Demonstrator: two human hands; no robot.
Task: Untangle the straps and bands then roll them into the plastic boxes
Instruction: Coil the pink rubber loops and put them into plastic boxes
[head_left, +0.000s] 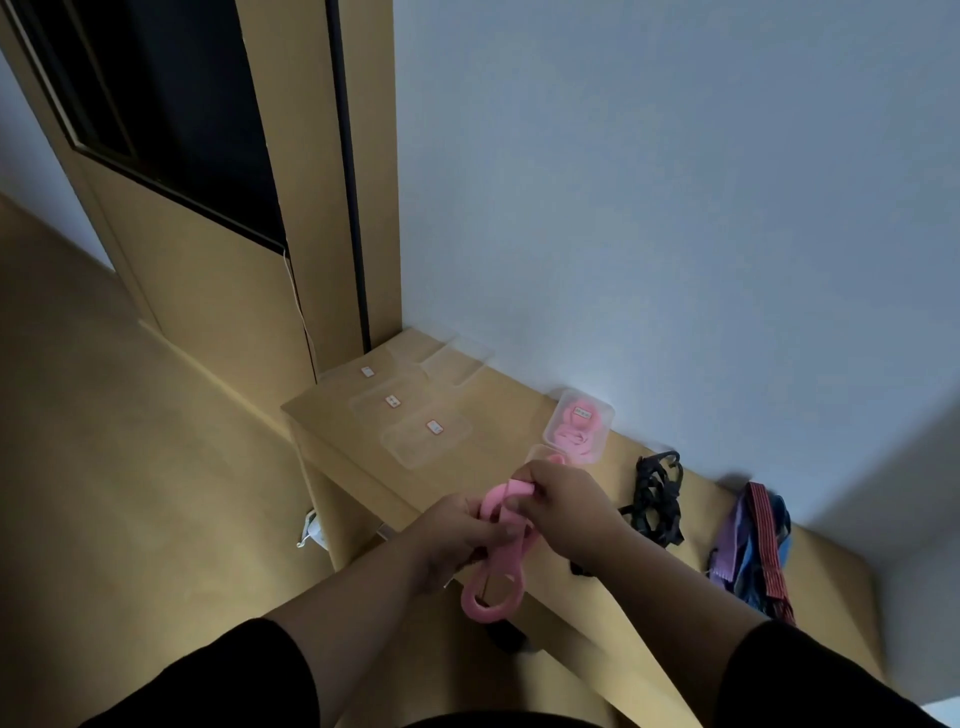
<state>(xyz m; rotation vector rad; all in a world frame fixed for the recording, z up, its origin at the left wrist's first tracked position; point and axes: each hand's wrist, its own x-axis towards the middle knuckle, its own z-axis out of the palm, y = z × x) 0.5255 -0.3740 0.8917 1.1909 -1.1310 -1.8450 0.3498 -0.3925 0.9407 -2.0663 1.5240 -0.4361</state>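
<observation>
A pink band (498, 571) hangs in a loop between my hands above the wooden table (509, 410). My left hand (457, 535) grips its middle, and my right hand (566, 504) pinches its folded upper end. A clear plastic box (578, 423) behind my right hand holds a rolled pink band. Three more clear boxes (426, 434) with small labels lie at the far left of the table. A tangle of black straps (657, 499) lies to the right of my hands. Further right sits a bundle of purple, blue and dark red bands (753, 545).
A white wall (675, 208) runs along the table's far side. A wooden door frame with a dark opening (208, 130) stands at the left. A loose clear lid (457, 358) lies in the far corner. The floor (130, 467) spreads to the left.
</observation>
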